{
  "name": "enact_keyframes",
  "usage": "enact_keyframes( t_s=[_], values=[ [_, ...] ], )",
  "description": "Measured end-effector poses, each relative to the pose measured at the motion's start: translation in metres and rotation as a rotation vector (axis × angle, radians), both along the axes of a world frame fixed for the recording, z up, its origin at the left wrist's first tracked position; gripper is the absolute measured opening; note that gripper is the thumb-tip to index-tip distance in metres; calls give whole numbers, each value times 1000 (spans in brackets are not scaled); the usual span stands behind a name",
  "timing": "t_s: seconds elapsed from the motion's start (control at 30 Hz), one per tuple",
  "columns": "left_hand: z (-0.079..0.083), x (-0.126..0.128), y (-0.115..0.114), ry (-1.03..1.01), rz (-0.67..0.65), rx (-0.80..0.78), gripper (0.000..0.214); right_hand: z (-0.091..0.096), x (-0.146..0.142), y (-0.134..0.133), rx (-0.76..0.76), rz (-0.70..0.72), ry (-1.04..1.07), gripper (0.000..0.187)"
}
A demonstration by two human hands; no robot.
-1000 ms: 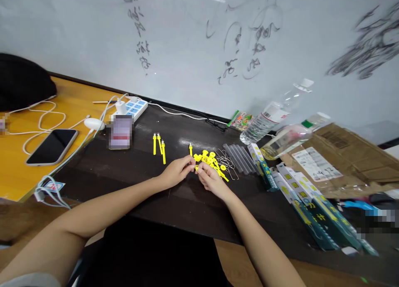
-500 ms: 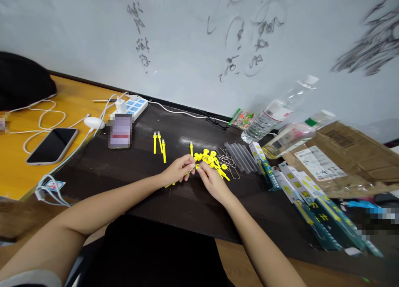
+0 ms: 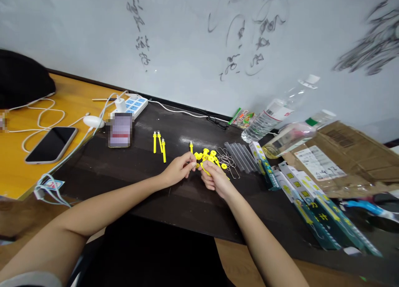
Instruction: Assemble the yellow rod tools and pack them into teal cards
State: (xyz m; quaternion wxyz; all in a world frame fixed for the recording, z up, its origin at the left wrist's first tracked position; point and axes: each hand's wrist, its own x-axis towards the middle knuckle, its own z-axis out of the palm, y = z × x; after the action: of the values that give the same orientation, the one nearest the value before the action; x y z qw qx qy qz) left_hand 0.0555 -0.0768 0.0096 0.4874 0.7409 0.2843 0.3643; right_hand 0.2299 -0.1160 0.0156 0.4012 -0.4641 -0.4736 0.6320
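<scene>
My left hand (image 3: 181,170) is closed in a pinch, thumb against fingertips, in the middle of the dark table. What it pinches, if anything, is too small to make out. Just to its right, my right hand (image 3: 215,178) is closed on a yellow plastic rod (image 3: 203,169), mostly covered by the fingers. Behind both hands lies a pile of small yellow plastic parts (image 3: 205,153). One yellow rod with a metal tip (image 3: 191,146) stands out at the pile's left. Farther left are three similar yellow rods (image 3: 163,152).
Right of the pile lie bent metal hooks (image 3: 229,162), clear tubes (image 3: 241,157) and printed boxes (image 3: 311,204). Bottles (image 3: 264,120) and a cardboard package (image 3: 349,158) stand behind. To the left are a phone (image 3: 121,130), a power strip (image 3: 137,106) and cables.
The yellow rod that stuck out below my left hand is now in my right hand. My right hand has turned and its fingers have curled; the hands are slightly farther apart.
</scene>
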Motion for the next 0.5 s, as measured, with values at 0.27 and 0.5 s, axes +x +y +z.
enact_keyframes(
  t_s=[0.27,0.5],
  values=[
    [-4,0,2,17,4,-95,15,-16,-4,3,266,-126,-275,35],
    [-6,1,3,1,15,-110,14,-15,-4,0,262,-5,-265,28]
  ],
)
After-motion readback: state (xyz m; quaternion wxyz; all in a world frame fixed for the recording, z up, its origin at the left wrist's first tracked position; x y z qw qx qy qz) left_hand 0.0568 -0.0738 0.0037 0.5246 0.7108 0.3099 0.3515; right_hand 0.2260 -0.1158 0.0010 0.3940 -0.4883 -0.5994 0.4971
